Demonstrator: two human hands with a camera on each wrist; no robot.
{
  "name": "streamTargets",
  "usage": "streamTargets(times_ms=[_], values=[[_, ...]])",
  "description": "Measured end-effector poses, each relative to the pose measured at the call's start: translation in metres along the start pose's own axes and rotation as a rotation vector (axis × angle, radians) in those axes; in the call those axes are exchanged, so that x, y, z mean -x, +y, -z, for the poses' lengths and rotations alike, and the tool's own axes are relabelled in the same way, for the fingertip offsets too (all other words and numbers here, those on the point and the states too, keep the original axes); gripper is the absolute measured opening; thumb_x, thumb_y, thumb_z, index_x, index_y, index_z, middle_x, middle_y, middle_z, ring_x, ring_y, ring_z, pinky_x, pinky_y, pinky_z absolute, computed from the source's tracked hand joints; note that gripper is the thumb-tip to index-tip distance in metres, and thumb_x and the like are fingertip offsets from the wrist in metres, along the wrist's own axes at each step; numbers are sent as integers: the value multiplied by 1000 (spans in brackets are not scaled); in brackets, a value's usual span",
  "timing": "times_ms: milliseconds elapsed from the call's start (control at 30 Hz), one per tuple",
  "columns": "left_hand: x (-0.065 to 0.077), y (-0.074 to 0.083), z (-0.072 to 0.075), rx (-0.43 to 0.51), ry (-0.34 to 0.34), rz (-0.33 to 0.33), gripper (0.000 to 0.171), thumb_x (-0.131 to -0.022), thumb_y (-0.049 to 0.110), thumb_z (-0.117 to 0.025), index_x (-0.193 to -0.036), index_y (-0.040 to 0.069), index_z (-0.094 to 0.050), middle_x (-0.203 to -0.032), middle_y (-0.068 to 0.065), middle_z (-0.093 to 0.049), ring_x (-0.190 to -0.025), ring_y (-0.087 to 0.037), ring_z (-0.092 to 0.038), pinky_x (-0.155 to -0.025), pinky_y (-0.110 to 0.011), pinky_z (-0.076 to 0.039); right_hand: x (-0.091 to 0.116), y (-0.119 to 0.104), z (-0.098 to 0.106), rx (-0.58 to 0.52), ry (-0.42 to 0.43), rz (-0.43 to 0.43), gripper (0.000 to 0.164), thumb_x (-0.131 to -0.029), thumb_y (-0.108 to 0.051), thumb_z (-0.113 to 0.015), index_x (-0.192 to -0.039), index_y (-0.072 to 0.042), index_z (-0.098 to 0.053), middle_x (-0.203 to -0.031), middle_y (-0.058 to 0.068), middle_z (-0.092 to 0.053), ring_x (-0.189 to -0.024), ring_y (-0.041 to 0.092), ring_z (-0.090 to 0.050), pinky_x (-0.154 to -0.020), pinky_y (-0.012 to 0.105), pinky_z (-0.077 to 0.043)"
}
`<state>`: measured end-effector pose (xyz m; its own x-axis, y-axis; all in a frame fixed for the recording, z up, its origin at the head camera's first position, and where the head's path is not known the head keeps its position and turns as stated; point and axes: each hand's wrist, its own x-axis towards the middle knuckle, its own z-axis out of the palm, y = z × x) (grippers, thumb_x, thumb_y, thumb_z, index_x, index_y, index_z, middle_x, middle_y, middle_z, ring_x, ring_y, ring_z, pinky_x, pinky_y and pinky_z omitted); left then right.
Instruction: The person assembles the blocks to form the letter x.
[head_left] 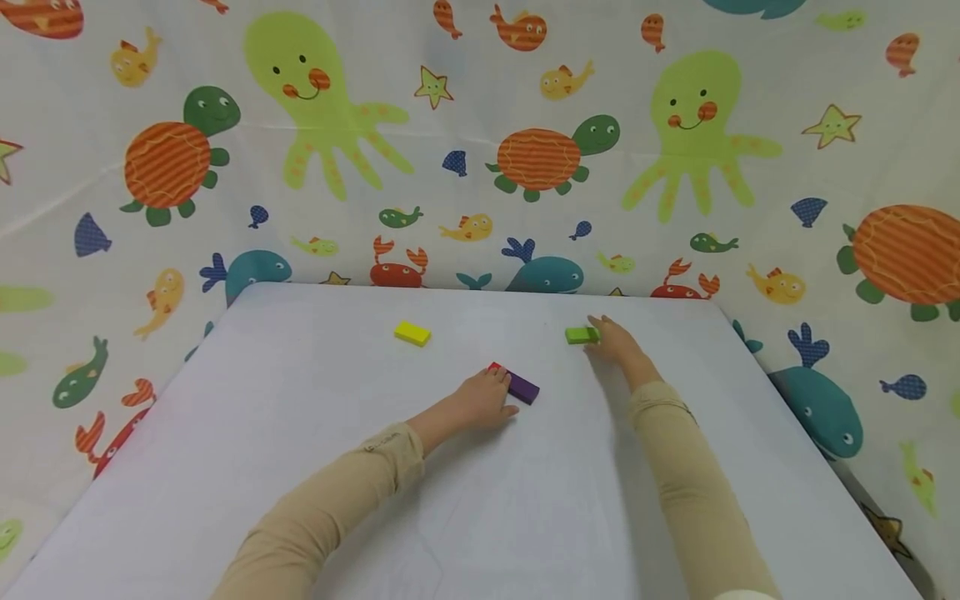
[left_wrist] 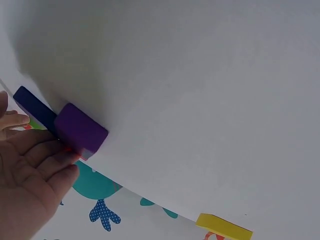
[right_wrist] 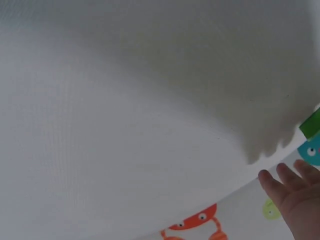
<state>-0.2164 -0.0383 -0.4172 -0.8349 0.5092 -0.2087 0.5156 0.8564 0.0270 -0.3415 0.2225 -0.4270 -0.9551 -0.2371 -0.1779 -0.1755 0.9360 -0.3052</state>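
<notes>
My left hand [head_left: 486, 398] reaches over a purple block [head_left: 523, 388] and a red block [head_left: 494, 365] near the middle of the table. In the left wrist view its fingers are extended, fingertips right at the purple block [left_wrist: 81, 130] and a sliver of red. A dark blue block [left_wrist: 35, 107] lies against the purple one there. My right hand [head_left: 617, 343] is at the right end of a green block [head_left: 582, 335], thumb and fingers spread to either side of it. In the right wrist view the fingers [right_wrist: 284, 182] are straight, and the green block [right_wrist: 311, 125] is partly out of frame.
A yellow block [head_left: 412, 333] lies farther back, left of both hands. The white table [head_left: 337, 375] ends at a back edge against a curtain [head_left: 480, 100] printed with sea animals. The curtain continues along both sides.
</notes>
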Motion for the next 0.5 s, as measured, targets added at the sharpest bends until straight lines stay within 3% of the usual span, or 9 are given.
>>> streamTargets(times_ms=[267,500], values=[[-1,-2,2,-13,15,-5,63,-96,41,-48,-139,-5,-41,-146,-17,-41,-139,-25,-35,-116,-35,-27,-3,-6,3,-26,-42,6,61,-95,-13,-54,-147,0,-25,-150,31,-20,-140,45,-18,-115,56,-18],[-2,-1,2,7,-11,2,64,-96,42,-47,-140,-4,-40,-147,-17,-39,-140,-25,-34,-116,-35,-25,-5,-4,-2,-20,-6,25,48,-93,-5,-53,-138,5,-40,-143,29,-37,-134,45,-32,-113,53,-25]])
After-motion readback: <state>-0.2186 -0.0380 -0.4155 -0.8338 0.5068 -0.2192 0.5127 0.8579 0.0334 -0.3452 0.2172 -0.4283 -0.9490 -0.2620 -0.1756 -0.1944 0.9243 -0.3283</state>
